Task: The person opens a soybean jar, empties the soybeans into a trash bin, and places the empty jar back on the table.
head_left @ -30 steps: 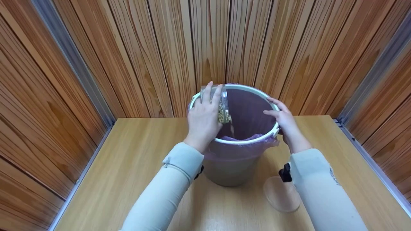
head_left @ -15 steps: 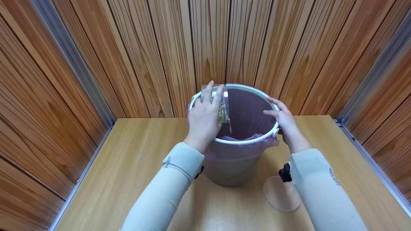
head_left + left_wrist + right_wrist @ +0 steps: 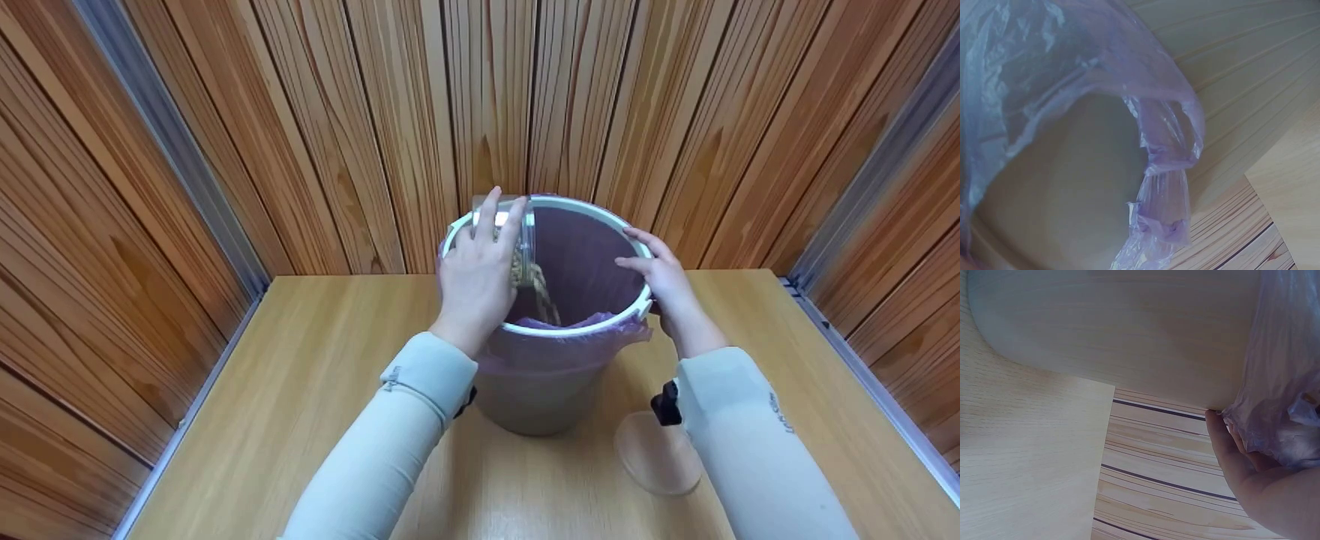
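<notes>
On the desk stood a bin, its rim pinched by the right grip, and the left grip clasped a jar tipped over the opening, apparently mid-pour as grains fell (a likely lid lay nearby), with further tilting probably needed next.

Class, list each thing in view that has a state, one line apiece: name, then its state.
Bin: standing on the table, top open.
Purple liner: inside the bin, edge folded over its rim.
Clear container: tilted, mouth uncovered.
Grains: some in the container, some falling into the bin.
Clear disc: lying flat, apart from the container.
Left hand: holding the container.
Right hand: gripping the bin's rim.
</notes>
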Motion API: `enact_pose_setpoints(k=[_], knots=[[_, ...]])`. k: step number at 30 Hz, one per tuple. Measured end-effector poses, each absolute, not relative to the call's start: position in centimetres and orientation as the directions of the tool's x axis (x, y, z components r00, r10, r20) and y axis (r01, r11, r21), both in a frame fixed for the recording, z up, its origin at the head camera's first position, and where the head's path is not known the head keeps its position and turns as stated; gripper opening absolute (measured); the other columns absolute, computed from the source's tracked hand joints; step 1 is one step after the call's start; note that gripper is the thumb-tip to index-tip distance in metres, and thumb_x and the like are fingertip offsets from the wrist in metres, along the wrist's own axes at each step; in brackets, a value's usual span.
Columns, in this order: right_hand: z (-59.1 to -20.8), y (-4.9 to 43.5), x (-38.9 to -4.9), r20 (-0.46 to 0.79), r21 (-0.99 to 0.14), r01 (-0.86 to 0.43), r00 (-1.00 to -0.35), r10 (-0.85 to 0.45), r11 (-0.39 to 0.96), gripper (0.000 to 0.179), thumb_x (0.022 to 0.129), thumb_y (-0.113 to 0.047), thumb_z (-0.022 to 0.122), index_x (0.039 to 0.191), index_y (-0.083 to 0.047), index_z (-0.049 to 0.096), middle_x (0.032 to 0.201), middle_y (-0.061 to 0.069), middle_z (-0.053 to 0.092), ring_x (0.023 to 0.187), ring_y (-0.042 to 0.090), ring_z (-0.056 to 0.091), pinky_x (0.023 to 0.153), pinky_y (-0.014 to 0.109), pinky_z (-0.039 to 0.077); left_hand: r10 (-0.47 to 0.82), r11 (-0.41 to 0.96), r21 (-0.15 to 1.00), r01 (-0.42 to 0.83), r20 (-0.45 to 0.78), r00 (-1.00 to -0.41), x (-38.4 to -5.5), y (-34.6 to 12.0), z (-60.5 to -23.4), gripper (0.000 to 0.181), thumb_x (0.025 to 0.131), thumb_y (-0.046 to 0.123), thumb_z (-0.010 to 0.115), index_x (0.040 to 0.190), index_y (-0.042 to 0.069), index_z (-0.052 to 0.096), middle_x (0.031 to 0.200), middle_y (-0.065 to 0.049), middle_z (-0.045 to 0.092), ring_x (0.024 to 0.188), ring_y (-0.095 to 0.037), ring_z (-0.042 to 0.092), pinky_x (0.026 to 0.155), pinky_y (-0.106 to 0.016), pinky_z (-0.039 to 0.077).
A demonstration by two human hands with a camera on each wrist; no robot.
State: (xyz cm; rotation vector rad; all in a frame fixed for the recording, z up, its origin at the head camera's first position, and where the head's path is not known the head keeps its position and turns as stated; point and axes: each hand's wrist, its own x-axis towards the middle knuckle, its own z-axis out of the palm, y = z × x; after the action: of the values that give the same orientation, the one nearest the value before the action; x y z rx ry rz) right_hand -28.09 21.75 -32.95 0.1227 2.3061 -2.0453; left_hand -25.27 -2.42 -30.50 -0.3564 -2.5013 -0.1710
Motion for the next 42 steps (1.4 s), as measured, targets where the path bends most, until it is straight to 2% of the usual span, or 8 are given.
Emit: enact_pose_setpoints(k=[7, 14, 19, 23, 29, 42], knots=[[-32.89, 21.69, -28.11, -0.099, -0.988, 0.102, -0.995, 0.026, 0.118, 0.059, 0.090, -0.015, 0.054, 0.144, -0.021, 0.032, 0.147, 0.010, 0.029, 0.115, 0.028, 0.049, 0.092, 0.034, 0.047, 0.219, 0.951, 0.055, 0.304, 0.574, -0.789, -25.22, -2.34, -30.52, 0.094, 0.071, 0.008, 0.072, 0.147, 0.031, 0.020, 0.153, -0.003, 0.017, 0.103, -0.031, 0.054, 0.064, -0.039, 0.052], [-32.82, 21.73, -28.06, -0.105, -0.987, 0.107, -0.994, 0.024, 0.120, 0.059, 0.090, -0.016, 0.054, 0.145, -0.022, 0.031, 0.147, 0.010, 0.029, 0.115, 0.029, 0.050, 0.093, 0.036, 0.046, 0.228, 0.950, 0.047, 0.309, 0.570, -0.789, -25.10, -2.28, -30.36, 0.092, 0.073, 0.010, 0.072, 0.147, 0.031, 0.021, 0.153, -0.003, 0.018, 0.106, -0.030, 0.053, 0.068, -0.041, 0.053], [-32.83, 21.74, -28.05, -0.106, -0.987, 0.108, -0.994, 0.023, 0.118, 0.059, 0.090, -0.016, 0.054, 0.145, -0.023, 0.031, 0.147, 0.010, 0.029, 0.112, 0.027, 0.052, 0.092, 0.037, 0.047, 0.246, 0.946, 0.023, 0.322, 0.594, -0.766, -25.07, -2.28, -30.45, 0.090, 0.074, 0.011, 0.072, 0.147, 0.030, 0.024, 0.152, -0.004, 0.019, 0.107, -0.030, 0.052, 0.070, -0.042, 0.053], [-32.82, 21.68, -28.10, -0.101, -0.988, 0.103, -0.995, 0.025, 0.113, 0.059, 0.090, -0.015, 0.054, 0.144, -0.021, 0.033, 0.145, 0.011, 0.031, 0.110, 0.025, 0.053, 0.092, 0.035, 0.047, 0.261, 0.946, -0.009, 0.325, 0.617, -0.742, -25.09, -2.30, -30.48, 0.086, 0.074, 0.008, 0.070, 0.146, 0.030, 0.027, 0.152, -0.004, 0.022, 0.105, -0.030, 0.052, 0.069, -0.040, 0.052], [-32.88, 21.59, -28.18, -0.113, -0.988, 0.116, -0.993, 0.030, 0.105, 0.058, 0.090, -0.015, 0.054, 0.143, -0.023, 0.034, 0.144, 0.009, 0.032, 0.113, 0.030, 0.052, 0.094, 0.040, 0.045, 0.285, 0.944, -0.057, 0.325, 0.636, -0.717, -25.04, -2.26, -30.43, 0.082, 0.075, 0.006, 0.066, 0.145, 0.029, 0.029, 0.150, -0.005, 0.024, 0.102, -0.029, 0.053, 0.067, -0.037, 0.051], [-32.80, 21.70, -28.10, -0.102, -0.987, 0.104, -0.995, 0.025, 0.122, 0.058, 0.090, -0.014, 0.053, 0.144, -0.021, 0.032, 0.146, 0.010, 0.031, 0.114, 0.027, 0.051, 0.095, 0.038, 0.045, 0.329, 0.936, -0.116, 0.334, 0.629, -0.704, -25.02, -2.11, -30.33, 0.080, 0.080, 0.003, 0.062, 0.146, 0.029, 0.024, 0.152, -0.006, 0.020, 0.106, -0.029, 0.051, 0.066, -0.036, 0.052]])
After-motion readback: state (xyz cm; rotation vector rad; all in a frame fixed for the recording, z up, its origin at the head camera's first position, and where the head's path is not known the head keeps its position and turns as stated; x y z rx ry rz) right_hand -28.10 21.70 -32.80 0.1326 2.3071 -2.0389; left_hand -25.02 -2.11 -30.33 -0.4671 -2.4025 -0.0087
